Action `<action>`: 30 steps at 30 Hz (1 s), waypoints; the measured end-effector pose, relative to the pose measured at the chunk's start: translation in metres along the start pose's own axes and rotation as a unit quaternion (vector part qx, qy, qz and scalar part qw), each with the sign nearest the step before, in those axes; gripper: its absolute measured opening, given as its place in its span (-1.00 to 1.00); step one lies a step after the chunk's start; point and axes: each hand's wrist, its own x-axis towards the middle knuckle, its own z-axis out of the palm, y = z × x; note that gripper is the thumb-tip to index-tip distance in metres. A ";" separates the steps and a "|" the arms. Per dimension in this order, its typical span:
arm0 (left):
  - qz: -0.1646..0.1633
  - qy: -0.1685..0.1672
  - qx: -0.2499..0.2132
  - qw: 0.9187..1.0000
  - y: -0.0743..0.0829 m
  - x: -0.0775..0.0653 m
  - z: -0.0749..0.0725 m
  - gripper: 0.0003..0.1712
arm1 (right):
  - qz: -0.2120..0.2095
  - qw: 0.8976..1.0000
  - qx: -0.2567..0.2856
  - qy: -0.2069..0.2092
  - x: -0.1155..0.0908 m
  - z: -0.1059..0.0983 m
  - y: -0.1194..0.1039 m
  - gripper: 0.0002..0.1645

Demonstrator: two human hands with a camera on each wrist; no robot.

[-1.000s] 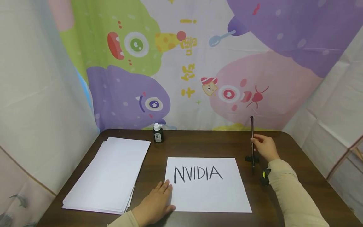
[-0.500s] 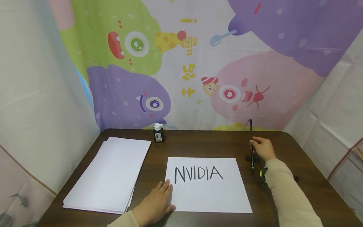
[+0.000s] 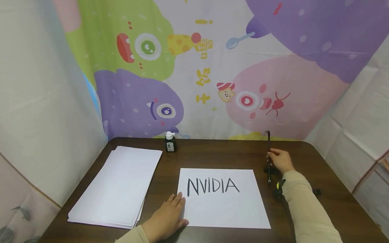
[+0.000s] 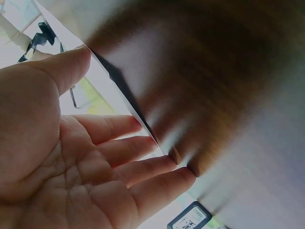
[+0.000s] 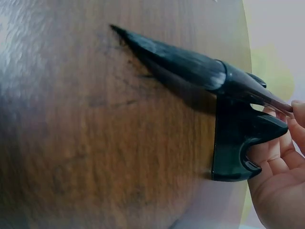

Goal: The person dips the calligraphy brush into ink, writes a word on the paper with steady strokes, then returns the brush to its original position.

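My right hand (image 3: 280, 160) pinches the handle of a calligraphy brush (image 3: 268, 141) at the table's right side. Beneath it stands a black brush rest (image 5: 233, 148) with curved notches. In the right wrist view, the brush's dark, pointed bristles (image 5: 176, 62) extend past the rest over the wood, and the handle overlaps the rest's top. My left hand (image 3: 167, 214) lies with fingers extended on the left edge of a white sheet (image 3: 225, 209), which bears "NVIDIA" in black strokes. Its thumb touches near the sheet's lower left corner.
A stack of white paper (image 3: 118, 185) lies on the left of the brown table (image 3: 212, 155). At the back, a black ink bottle (image 3: 170, 145) with a white cap stands upright. A printed cloth (image 3: 200, 118) hangs behind the table's far edge.
My right hand and the brush have moved slightly down and left in the head view, lower over the brush rest. My left hand and the sheet have stayed put.
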 end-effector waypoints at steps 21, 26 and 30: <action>-0.003 -0.006 -0.003 1.000 0.000 0.000 0.000 -0.19 | -0.011 1.000 -0.012 -0.006 -0.005 0.004 0.000 -0.43; -0.005 -0.011 -0.003 1.000 0.000 0.000 0.001 -0.18 | -0.008 1.000 -0.019 -0.016 -0.006 0.003 0.000 -0.40; -0.007 -0.014 -0.006 1.000 0.001 0.000 0.000 -0.18 | -0.010 0.999 -0.030 -0.023 -0.007 0.002 0.001 -0.37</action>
